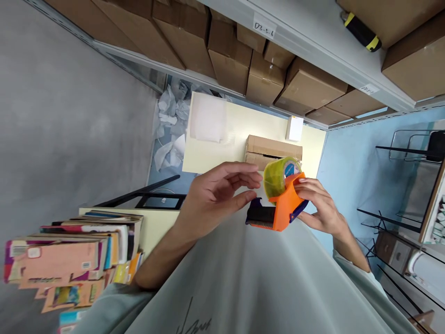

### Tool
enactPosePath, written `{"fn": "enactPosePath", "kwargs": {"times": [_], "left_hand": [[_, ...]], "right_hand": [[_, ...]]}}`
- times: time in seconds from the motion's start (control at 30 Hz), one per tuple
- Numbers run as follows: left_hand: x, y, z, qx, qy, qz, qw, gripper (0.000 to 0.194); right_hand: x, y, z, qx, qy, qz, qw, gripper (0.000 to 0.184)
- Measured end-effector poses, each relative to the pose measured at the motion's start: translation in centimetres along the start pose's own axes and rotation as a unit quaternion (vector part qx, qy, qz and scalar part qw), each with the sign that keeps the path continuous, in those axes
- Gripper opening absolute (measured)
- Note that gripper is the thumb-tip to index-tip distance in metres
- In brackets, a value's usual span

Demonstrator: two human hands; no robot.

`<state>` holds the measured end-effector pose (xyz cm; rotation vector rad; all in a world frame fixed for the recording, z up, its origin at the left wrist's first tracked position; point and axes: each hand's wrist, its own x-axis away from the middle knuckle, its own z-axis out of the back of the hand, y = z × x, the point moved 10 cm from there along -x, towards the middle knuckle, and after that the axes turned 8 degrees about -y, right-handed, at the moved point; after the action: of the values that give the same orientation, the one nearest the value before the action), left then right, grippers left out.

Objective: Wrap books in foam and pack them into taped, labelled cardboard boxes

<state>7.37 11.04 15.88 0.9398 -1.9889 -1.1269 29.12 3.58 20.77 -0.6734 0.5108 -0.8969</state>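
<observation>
In my right hand (321, 204) is an orange tape dispenser (287, 206) with dark blue parts, held up in front of my chest. A roll of yellowish clear packing tape (276, 178) sits on it, with a blue and white label inside its core. The dispenser's toothed cutting edge points to the lower left. My left hand (227, 188) is just left of the roll, fingers apart and slightly curled, with nothing visible in it. Behind the dispenser, a cardboard box (273, 146) lies on the cream table (239, 120).
Shelves packed with cardboard boxes (229, 60) run along the top. A black and yellow utility knife (361, 31) lies on the upper shelf. White sheets (208, 116) and a small white box (295, 128) are on the table. Stacked books (62, 260) stand at lower left.
</observation>
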Motion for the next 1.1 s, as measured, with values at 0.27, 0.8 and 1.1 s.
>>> {"fn": "enactPosePath", "kwargs": {"times": [0.27, 0.8, 1.1], "left_hand": [[0.0, 2.1, 0.0, -0.199, 0.058, -0.11, 0.972, 0.015], [3.1, 7.6, -2.4, -0.361, -0.043, -0.35, 0.863, 0.029], [3.6, 8.2, -3.3, -0.393, -0.104, -0.301, 0.863, 0.024]], "right_hand": [[0.1, -0.2, 0.1, 0.003, -0.013, -0.004, 1.0, 0.038], [-0.3, -0.9, 0.0, -0.087, -0.032, 0.005, 0.996, 0.04], [-0.8, -1.1, 0.3, -0.067, -0.029, 0.007, 0.997, 0.039]]}}
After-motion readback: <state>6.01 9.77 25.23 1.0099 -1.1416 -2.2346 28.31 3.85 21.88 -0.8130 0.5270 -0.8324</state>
